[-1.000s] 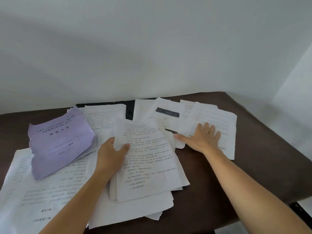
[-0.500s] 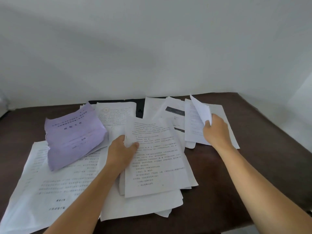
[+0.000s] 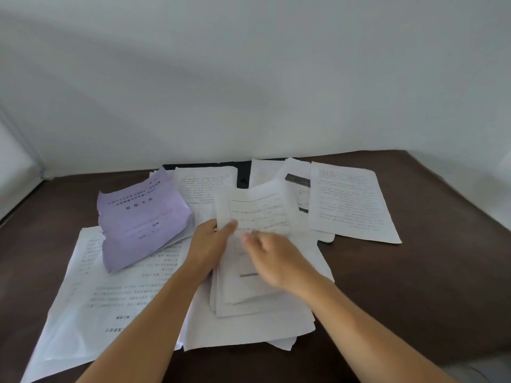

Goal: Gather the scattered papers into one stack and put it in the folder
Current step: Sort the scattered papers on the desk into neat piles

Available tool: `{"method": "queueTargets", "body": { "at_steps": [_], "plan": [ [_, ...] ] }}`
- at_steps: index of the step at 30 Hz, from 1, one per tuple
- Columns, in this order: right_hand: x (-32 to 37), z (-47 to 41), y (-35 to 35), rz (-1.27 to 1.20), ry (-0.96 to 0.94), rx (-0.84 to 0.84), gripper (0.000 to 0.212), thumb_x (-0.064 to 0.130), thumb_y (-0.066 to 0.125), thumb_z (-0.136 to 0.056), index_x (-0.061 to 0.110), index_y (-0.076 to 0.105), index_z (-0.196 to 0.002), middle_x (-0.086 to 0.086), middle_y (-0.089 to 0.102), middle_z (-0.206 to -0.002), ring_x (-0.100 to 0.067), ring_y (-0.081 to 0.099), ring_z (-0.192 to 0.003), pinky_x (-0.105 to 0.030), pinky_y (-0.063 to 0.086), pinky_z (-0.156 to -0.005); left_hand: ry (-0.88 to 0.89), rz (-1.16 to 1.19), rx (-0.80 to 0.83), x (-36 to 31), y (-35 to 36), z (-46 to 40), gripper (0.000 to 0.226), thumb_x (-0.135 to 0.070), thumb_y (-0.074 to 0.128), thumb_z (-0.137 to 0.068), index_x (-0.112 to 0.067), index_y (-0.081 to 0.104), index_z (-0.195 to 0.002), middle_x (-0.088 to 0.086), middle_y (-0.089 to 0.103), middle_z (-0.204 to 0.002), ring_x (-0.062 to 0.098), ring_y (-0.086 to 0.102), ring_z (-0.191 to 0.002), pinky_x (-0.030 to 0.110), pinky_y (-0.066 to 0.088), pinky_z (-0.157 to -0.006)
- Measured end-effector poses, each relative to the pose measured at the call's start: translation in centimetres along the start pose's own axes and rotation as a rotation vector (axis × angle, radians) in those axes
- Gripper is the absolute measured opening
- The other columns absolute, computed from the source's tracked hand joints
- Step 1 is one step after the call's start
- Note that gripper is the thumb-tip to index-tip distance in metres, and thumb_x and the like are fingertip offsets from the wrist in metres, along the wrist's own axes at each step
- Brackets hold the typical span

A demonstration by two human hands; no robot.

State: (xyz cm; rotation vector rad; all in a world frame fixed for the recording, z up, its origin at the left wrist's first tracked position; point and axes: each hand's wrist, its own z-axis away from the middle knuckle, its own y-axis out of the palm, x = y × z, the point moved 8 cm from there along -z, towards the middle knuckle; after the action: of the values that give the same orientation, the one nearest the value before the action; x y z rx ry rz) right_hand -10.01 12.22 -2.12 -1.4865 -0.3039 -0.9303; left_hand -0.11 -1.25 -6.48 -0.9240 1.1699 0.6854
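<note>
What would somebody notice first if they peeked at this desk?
Probably the purple paper, crumpled and propped up at the left among all the white sheets. Next, the two hands in the middle: the left hand pinches the growing stack while the right hand hovers over it. A black folder peeks out at the back.

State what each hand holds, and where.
Left hand pinches the stack at its left edge. Right hand is blurred above it; its grip cannot be told.

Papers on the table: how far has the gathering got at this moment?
Early. A partial stack sits centre, the left hand pinching its edge while the right hand hovers over the top sheet. The purple sheet, right-side pages and large sheets lie loose. The black folder lies half-buried, unfilled.
</note>
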Motion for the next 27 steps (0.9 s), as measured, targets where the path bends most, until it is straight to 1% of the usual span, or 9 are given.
{"method": "queueTargets", "body": {
  "at_steps": [2, 4, 6, 10, 13, 16, 20, 25, 27],
  "plan": [
    [-2.1, -0.7, -3.2, -0.148, 0.043, -0.209, 0.032, 0.046, 0.045, -0.108, 0.027, 0.067, -0.120, 0.003, 0.071, -0.124, -0.021, 0.061, -0.121, -0.036, 0.045, -0.105, 0.061, -0.114, -0.027, -0.1, -0.1, 0.1, 0.007, -0.022, 0.071, -0.096, -0.021, 0.071, -0.103, -0.006, 0.079, -0.100, 0.017, 0.074, -0.094, 0.028, 0.058, -0.073],
    [-4.4, -1.0, -6.0, -0.121, 0.137, -0.303, 0.056, 0.034, 0.055, -0.105, 0.014, 0.042, -0.155, -0.005, 0.052, -0.155, -0.025, 0.048, -0.142, -0.043, 0.040, -0.115, 0.102, -0.119, -0.071, -0.5, -0.1, 0.8, 0.010, -0.020, 0.069, -0.099, -0.023, 0.066, -0.108, -0.009, 0.074, -0.105, 0.013, 0.071, -0.099, 0.029, 0.059, -0.080],
    [-6.6, -1.0, -7.6, -0.251, 0.245, -0.320, 0.072, 0.023, 0.060, -0.101, 0.016, 0.023, -0.163, -0.006, 0.045, -0.159, -0.023, 0.050, -0.135, -0.041, 0.045, -0.105, 0.167, -0.012, -0.067, -1.5, -0.1, 1.9, 0.013, -0.019, 0.066, -0.102, -0.024, 0.066, -0.114, -0.008, 0.075, -0.109, 0.011, 0.072, -0.101, 0.037, 0.061, -0.090],
    [-5.7, -0.1, -10.6, -0.581, 0.058, -0.431, 0.053, 0.007, 0.063, -0.092, 0.028, 0.053, -0.140, 0.011, 0.078, -0.111, -0.009, 0.074, -0.097, -0.020, 0.056, -0.070, 0.424, 0.204, -0.058, -6.5, -0.9, 4.1, 0.023, -0.014, 0.065, -0.102, -0.015, 0.065, -0.125, -0.002, 0.079, -0.112, 0.015, 0.075, -0.105, 0.033, 0.062, -0.086],
    [-1.9, 1.5, -14.6, -0.681, -0.194, -0.626, 0.043, 0.008, 0.060, -0.081, 0.027, 0.062, -0.119, 0.006, 0.079, -0.093, -0.011, 0.074, -0.087, -0.027, 0.059, -0.071, 0.609, 0.352, -0.086, -12.7, -2.8, 4.9, 0.017, -0.013, 0.062, -0.094, -0.019, 0.063, -0.110, -0.010, 0.074, -0.095, 0.011, 0.070, -0.090, 0.023, 0.056, -0.076],
    [1.1, 2.2, -16.8, -0.726, -0.330, -0.644, 0.040, 0.009, 0.059, -0.076, 0.024, 0.062, -0.113, -0.013, 0.074, -0.088, -0.019, 0.066, -0.081, -0.033, 0.051, -0.070, 0.714, 0.377, -0.089, -16.8, -4.5, 5.0, 0.018, -0.015, 0.060, -0.087, -0.024, 0.059, -0.102, -0.014, 0.067, -0.086, 0.011, 0.062, -0.082, 0.023, 0.052, -0.071],
    [0.9, 2.1, -14.6, -0.702, -0.299, -0.536, 0.032, 0.009, 0.058, -0.077, 0.022, 0.057, -0.107, -0.012, 0.066, -0.096, -0.018, 0.062, -0.086, -0.033, 0.050, -0.073, 0.642, 0.283, -0.123, -14.3, -4.2, 5.2, 0.026, -0.009, 0.059, -0.082, -0.019, 0.057, -0.106, -0.005, 0.068, -0.097, 0.008, 0.065, -0.087, 0.023, 0.054, -0.074],
    [0.2, 1.3, -11.6, -0.524, -0.228, -0.458, 0.022, 0.002, 0.059, -0.092, 0.018, 0.058, -0.107, 0.010, 0.068, -0.085, -0.009, 0.054, -0.062, -0.021, 0.044, -0.050, 0.499, 0.148, -0.206, -10.5, -4.2, 5.8, 0.029, -0.015, 0.060, -0.082, -0.031, 0.055, -0.106, -0.016, 0.071, -0.091, -0.003, 0.070, -0.077, 0.018, 0.056, -0.063],
    [0.2, 0.6, -12.1, -0.511, -0.188, -0.473, 0.026, 0.006, 0.061, -0.090, 0.020, 0.061, -0.112, 0.008, 0.074, -0.094, -0.011, 0.064, -0.064, -0.027, 0.054, -0.052, 0.439, 0.116, -0.230, -11.3, -5.2, 5.0, 0.031, -0.018, 0.062, -0.080, -0.032, 0.056, -0.107, -0.016, 0.074, -0.090, -0.002, 0.072, -0.075, 0.014, 0.055, -0.057]
  ]
}}
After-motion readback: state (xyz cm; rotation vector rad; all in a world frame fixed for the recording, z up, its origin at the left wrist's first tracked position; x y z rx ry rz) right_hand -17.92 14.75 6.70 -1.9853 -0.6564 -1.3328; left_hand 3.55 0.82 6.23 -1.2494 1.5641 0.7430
